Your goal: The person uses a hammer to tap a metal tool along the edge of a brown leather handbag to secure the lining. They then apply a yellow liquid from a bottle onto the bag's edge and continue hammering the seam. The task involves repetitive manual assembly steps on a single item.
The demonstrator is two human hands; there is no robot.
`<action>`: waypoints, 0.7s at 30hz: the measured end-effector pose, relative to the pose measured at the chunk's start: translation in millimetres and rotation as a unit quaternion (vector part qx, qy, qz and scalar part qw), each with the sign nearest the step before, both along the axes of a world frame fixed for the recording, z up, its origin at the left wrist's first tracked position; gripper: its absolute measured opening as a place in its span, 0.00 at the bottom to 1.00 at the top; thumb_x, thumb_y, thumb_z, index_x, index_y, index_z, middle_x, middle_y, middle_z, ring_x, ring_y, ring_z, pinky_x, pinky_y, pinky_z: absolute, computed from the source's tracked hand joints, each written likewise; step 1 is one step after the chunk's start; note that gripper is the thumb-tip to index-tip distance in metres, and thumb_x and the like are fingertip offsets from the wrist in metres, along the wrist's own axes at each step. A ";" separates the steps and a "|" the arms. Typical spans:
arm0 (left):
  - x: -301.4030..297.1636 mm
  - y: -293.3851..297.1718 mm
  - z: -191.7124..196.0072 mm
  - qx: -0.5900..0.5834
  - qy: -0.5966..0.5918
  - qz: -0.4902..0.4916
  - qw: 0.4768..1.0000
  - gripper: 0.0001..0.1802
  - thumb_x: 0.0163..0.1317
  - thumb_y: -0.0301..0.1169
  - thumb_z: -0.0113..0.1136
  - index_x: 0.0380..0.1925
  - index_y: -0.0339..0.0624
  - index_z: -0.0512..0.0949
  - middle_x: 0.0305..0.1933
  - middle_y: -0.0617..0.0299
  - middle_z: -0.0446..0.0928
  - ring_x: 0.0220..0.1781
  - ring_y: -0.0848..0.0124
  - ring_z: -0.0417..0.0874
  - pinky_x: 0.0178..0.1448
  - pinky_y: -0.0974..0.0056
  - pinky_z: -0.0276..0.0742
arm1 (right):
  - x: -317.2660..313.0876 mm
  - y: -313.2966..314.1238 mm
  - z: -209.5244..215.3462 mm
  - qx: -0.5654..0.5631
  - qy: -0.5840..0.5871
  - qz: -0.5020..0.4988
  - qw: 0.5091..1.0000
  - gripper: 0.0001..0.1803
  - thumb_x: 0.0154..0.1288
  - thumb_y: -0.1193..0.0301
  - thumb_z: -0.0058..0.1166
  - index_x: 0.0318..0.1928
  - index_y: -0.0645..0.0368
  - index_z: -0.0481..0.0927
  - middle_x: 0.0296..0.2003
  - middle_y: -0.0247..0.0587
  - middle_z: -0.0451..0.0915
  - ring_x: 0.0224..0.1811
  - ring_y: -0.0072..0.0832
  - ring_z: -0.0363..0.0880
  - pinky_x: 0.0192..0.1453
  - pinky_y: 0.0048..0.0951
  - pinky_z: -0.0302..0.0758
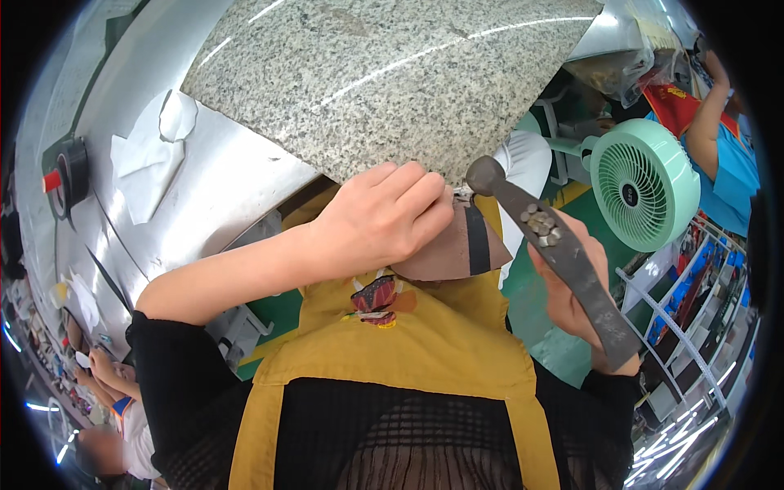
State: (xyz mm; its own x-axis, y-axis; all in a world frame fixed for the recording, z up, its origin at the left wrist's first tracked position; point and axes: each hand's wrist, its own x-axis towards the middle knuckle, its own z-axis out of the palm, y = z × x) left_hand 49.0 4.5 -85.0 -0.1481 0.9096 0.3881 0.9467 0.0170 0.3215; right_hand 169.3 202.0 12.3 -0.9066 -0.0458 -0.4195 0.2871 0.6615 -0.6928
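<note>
Left hand point(380, 220): fingers curled closed, pressing a brown leather piece point(449, 249) down against the near corner of the granite slab point(384, 82). Grip firm, knuckles uppermost.

Right hand point(576, 294): wrapped around the handle of a dark hammer point(563, 257), round head point(484, 174) raised just beside the leather and the slab's near corner. Small metal tacks point(541, 226) lying clustered on the flat of the handle, near the head.

Leather piece: reddish-brown, roughly triangular, crossed by one dark band; upper part hidden under the left-hand fingers, lower point hanging off the slab corner above a mustard-yellow apron point(392, 343). Something small and pale at the leather's top edge, beside the hammer head; too small to identify.

Progress, as a judgement: mid-work. Leather positioned and held, hammer poised close, tacks unused on the handle. Hammering apparently under way or about to land; cannot tell how much of the edge is already worked. No finished pieces in view.

Surroundings: slab resting on a pale metal bench point(212, 180); white paper scraps point(155, 155) and a black tape roll point(72, 171) toward the bench's far-left edge. Green desk fan point(645, 184) at right. Another person's arm in a blue sleeve point(723, 139) at upper right; another person's hands at lower left.
</note>
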 end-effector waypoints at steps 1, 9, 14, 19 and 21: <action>0.8 -1.2 -0.9 0.001 0.005 -0.004 1.000 0.18 0.43 0.26 0.58 0.38 0.37 0.76 0.35 0.61 0.71 0.33 0.69 0.74 0.33 0.67 0.73 | 4.2 4.7 -11.4 -0.001 0.018 0.027 0.999 0.23 0.60 0.76 0.48 0.57 0.60 0.67 0.44 0.48 0.77 0.42 0.45 0.80 0.40 0.34 0.76; -1.4 -0.9 -1.2 -0.001 0.029 -0.010 1.000 0.15 0.43 0.26 0.58 0.35 0.39 0.76 0.34 0.63 0.71 0.35 0.68 0.73 0.40 0.66 0.70 | 5.7 11.4 -13.9 -0.002 0.107 0.056 0.993 0.26 0.56 0.78 0.53 0.57 0.63 0.66 0.43 0.49 0.77 0.41 0.45 0.80 0.40 0.36 0.77; -10.2 0.9 0.8 0.004 -0.119 0.048 0.992 0.14 0.42 0.27 0.58 0.33 0.43 0.77 0.33 0.65 0.71 0.38 0.67 0.73 0.48 0.60 0.68 | -0.4 8.1 -18.1 -0.005 0.061 0.076 0.995 0.25 0.55 0.80 0.50 0.57 0.63 0.66 0.38 0.47 0.78 0.37 0.44 0.81 0.37 0.36 0.77; -7.9 -3.1 -3.9 0.048 -0.007 0.018 0.999 0.14 0.42 0.28 0.58 0.34 0.44 0.77 0.33 0.66 0.71 0.38 0.69 0.74 0.52 0.57 0.69 | -1.8 11.1 -13.8 -0.039 0.083 0.046 0.995 0.21 0.59 0.80 0.49 0.55 0.63 0.68 0.33 0.52 0.77 0.35 0.48 0.79 0.36 0.36 0.74; -3.9 -3.7 -4.2 0.051 0.019 0.020 0.998 0.14 0.42 0.28 0.58 0.34 0.44 0.77 0.33 0.66 0.71 0.38 0.69 0.74 0.53 0.57 0.69 | -2.2 5.1 -11.4 -0.011 0.106 0.051 0.993 0.20 0.60 0.79 0.49 0.54 0.62 0.69 0.33 0.53 0.78 0.35 0.50 0.79 0.36 0.36 0.73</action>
State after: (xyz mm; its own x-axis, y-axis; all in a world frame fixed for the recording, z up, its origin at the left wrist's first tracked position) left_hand 45.0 0.8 -89.3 -0.1678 0.8589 0.4838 0.9574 0.0251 0.2876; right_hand 167.1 207.1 0.9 -0.9647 -0.1481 -0.2178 0.0662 0.6640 -0.7448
